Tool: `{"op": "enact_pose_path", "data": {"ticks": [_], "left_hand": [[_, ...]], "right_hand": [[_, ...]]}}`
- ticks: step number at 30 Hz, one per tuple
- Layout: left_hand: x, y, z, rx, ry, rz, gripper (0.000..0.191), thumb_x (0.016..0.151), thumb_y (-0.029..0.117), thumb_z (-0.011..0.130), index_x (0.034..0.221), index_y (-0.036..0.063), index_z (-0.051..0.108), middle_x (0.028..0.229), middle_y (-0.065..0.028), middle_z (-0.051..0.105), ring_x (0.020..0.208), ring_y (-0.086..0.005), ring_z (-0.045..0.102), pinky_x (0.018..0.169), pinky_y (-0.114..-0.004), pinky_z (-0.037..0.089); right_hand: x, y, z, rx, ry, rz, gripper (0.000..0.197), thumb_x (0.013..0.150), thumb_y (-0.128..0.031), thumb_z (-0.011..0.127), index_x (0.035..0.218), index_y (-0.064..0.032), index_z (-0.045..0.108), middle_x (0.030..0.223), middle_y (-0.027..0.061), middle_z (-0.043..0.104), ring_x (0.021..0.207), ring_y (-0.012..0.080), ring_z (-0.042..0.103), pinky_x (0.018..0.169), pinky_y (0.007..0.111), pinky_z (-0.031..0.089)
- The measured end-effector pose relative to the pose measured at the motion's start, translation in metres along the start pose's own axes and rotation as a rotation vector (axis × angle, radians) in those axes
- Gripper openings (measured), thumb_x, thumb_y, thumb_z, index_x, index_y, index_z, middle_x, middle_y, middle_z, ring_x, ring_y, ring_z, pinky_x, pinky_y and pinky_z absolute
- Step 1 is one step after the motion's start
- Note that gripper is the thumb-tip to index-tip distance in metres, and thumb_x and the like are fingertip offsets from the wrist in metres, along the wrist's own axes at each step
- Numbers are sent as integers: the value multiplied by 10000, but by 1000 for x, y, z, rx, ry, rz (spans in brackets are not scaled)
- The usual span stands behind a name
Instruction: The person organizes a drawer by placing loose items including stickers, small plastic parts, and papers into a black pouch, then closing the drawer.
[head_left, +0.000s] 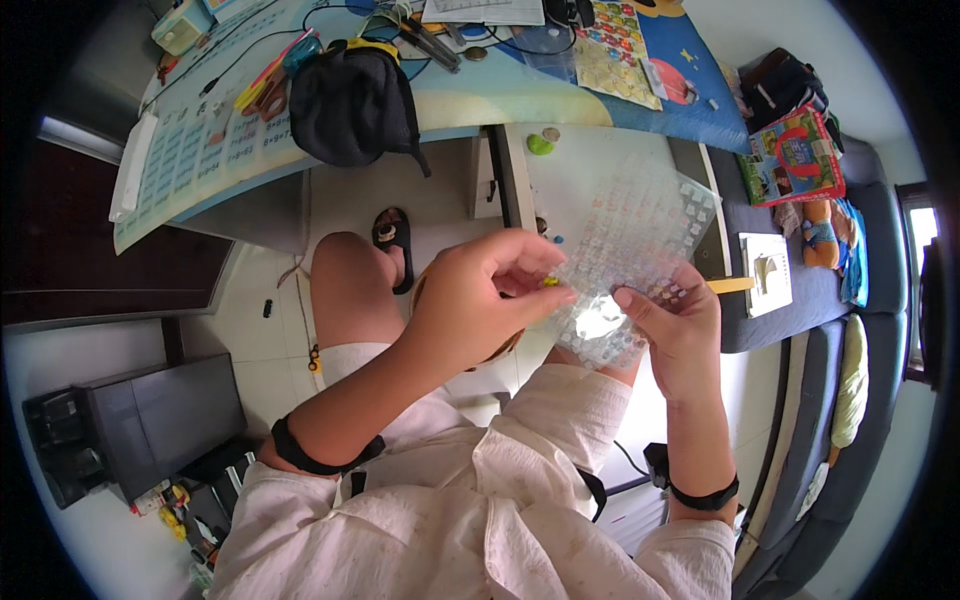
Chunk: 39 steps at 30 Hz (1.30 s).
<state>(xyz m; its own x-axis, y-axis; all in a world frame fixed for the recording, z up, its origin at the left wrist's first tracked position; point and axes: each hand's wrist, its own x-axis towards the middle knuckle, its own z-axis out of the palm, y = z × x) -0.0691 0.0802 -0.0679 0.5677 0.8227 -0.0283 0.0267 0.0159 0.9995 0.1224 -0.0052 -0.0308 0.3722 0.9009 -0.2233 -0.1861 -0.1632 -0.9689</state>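
Clear plastic sheets dotted with small stickers (637, 225) hang in front of me, overlapping and tilted. My right hand (682, 337) grips them at the lower right, thumb on top, and glare whitens the part beside it. At their left edge is my left hand (480, 300), its fingers curled with a small yellow object (551, 282) between thumb and fingers. Whether those fingertips also pinch the sheet is hard to see. Beneath the sheets, a pulled-out white drawer (585, 157) holds a small green object (539, 145).
On the desk (465, 101) lie a black fabric pouch (352, 105), brown-handled scissors (266, 97), cables and a colourful sticker sheet (615, 52). A grey sofa (787, 315) at right carries a red picture box (799, 157) and a notepad (769, 277). A dark cabinet (172, 420) stands left.
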Motion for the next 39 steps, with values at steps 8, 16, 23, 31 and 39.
{"op": "enact_pose_path", "data": {"ticks": [8,16,23,31,39], "left_hand": [[-42,-11,-12,-44,7,-89,203,913,20,690,1112,-18,687,942,-38,707,802,-67,663,730,-210,551],[-68,-40,-30,-284,-13,-165,245,1019,84,550,1232,-9,632,990,-87,691,879,-108,655,820,-253,559],[-64,-85,-45,177,31,-246,259,968,38,580,1207,-18,660,1029,-86,688,944,-129,656,844,-263,525],[-59,-139,-43,378,-39,-228,250,959,68,605,1181,-30,667,1195,-131,676,1040,-183,651,909,-305,509],[-67,-50,-35,-660,-88,-565,422,949,191,682,1307,-9,579,1178,-52,659,1025,-139,617,915,-277,483]], "right_hand": [[-36,30,10,-178,52,24,217,808,87,749,1001,22,675,988,46,703,877,107,641,794,238,505],[-54,46,15,-29,42,117,244,811,102,741,1031,33,663,993,45,695,879,108,637,790,238,505],[-65,56,15,-26,113,80,267,822,92,737,1073,41,662,1020,62,702,895,109,642,803,235,507],[-64,55,16,8,116,31,278,826,92,731,1088,31,663,1037,68,702,918,112,648,822,241,511],[-64,66,22,45,-124,136,324,853,90,703,1153,25,599,1075,63,680,953,121,649,859,258,519]]}}
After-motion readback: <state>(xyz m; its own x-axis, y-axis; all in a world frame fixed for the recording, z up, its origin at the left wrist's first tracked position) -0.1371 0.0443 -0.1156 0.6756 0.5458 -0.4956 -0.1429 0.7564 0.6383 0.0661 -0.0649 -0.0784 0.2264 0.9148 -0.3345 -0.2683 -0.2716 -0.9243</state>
